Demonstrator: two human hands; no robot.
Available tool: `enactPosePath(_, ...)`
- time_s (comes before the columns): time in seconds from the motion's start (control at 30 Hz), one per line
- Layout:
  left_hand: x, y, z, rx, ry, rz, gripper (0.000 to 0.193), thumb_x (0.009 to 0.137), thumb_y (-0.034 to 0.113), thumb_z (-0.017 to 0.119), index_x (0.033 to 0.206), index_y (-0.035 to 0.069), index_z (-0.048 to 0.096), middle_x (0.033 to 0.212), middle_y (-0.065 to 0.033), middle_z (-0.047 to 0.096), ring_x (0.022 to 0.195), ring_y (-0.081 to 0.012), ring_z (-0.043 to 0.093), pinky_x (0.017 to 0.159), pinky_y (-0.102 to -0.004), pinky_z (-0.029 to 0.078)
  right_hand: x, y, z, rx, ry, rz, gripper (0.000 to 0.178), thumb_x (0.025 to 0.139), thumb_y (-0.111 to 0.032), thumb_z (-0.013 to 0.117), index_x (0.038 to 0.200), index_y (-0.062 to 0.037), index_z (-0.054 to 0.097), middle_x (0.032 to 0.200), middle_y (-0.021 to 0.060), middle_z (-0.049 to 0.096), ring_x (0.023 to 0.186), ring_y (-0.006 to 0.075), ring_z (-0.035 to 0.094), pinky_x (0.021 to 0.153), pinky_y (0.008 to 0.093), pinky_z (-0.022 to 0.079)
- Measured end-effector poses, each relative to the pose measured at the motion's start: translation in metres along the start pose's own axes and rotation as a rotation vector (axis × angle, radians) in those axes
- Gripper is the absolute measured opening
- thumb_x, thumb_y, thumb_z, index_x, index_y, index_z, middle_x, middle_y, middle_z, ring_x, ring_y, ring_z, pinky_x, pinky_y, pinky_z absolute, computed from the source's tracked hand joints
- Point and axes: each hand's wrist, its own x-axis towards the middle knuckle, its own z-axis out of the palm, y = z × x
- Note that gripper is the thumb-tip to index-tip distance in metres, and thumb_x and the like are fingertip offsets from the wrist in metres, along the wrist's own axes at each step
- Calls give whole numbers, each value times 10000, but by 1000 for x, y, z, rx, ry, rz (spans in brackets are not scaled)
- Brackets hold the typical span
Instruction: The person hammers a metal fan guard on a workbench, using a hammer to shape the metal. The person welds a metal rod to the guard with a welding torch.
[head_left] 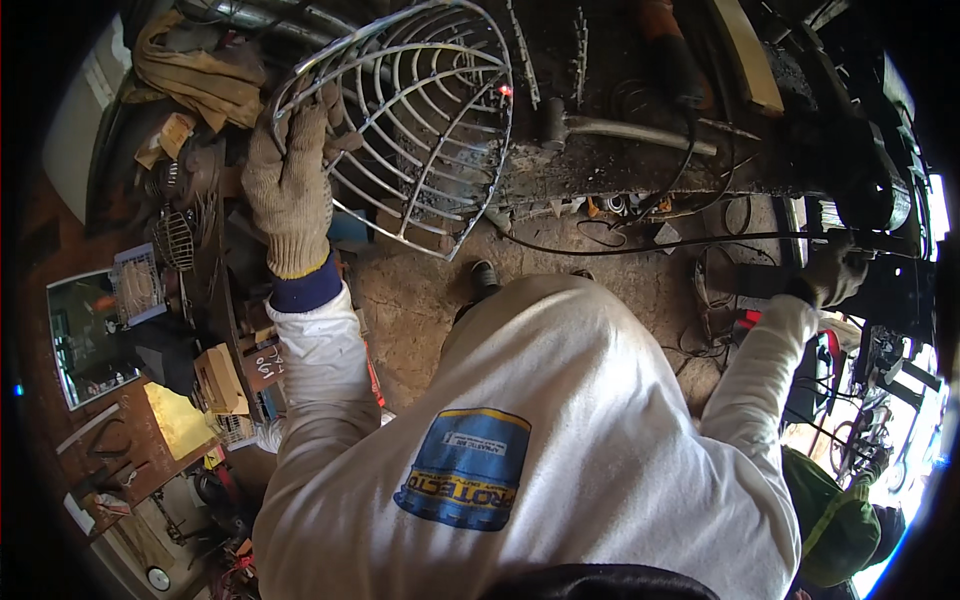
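Note:
A curved basket-like frame of welded metal rods [437,150] stands tilted at the near edge of the dark workbench [620,165]. One joint on its right rim glows red. My left hand [290,190], in a knitted beige glove, is closed around the rods at the frame's left side. Far to the right, my right hand [835,272], in a darker-looking glove, has its fingers curled beside a dark metal piece [900,290]. Whatever it grips is in shadow and hard to make out. A black cable [640,246] runs across toward that hand.
A hammer [640,130] lies on the bench, with an orange-and-black power tool [672,55] and a wooden strip [748,55] behind it. Crumpled tan cloth [195,65] sits at the far left. At lower right, a person in green [840,520] is nearby.

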Motion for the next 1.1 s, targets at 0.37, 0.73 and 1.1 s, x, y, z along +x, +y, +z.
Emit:
enactPosePath(0.37,48,-26,-23,557,-401,465,330,1037,127,624,1360,66,647,1177,-103,739,925,-151,737,748,-285,627,-256,38,-47,89,-591,-184,625,935,-437,721,1379,-21,580,1259,197,640,1150,342,634,992,422,507)
enactPosePath(0.73,65,-36,8,339,-601,629,292,983,135,683,1260,48,707,1024,-91,745,749,-175,702,623,-289,567,-358,124,-117,19,-993,33,550,942,-383,726,1351,-33,615,1245,190,673,1140,317,666,985,402,512)
enactPosePath(1.1,78,-21,35,229,-834,699,331,933,19,690,1257,79,714,954,-99,743,697,-180,701,570,-292,586,-403,118,-183,-324,-1380,277,594,946,-452,676,1355,-24,634,1291,203,698,1212,324,661,1022,386,500)
